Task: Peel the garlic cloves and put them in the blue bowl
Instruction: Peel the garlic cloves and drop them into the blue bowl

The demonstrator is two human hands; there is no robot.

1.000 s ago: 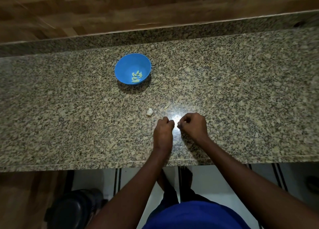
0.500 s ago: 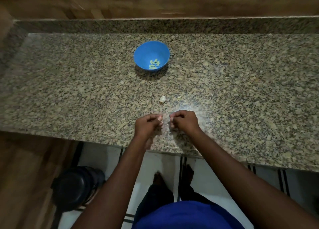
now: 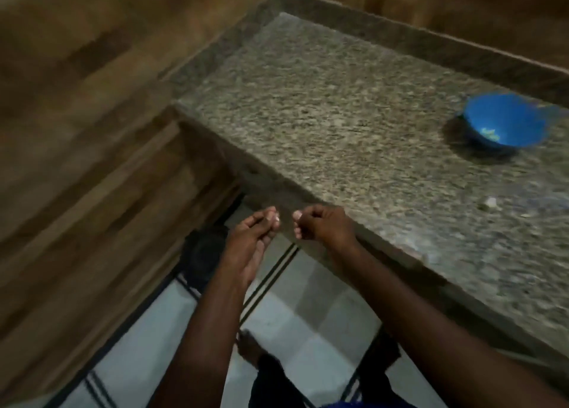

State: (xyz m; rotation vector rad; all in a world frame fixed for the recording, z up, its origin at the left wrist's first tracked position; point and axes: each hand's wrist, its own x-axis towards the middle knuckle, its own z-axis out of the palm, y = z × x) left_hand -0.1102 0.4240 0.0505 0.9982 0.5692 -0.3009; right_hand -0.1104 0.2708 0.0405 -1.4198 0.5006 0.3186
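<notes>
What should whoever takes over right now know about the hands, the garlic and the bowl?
Left hand and right hand: fingertips pinched, off the counter edge, above a dark bin; too blurred to tell what they hold.
Blue bowl stands far right on the counter with a few peeled cloves inside.
One pale garlic piece lies on the counter nearer the edge.
Left: finish any clove in hand, then that piece.

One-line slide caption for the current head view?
Both hands, left and right, fingers curled, held past the granite counter edge above a dark bin; blue bowl sits far right.
</notes>
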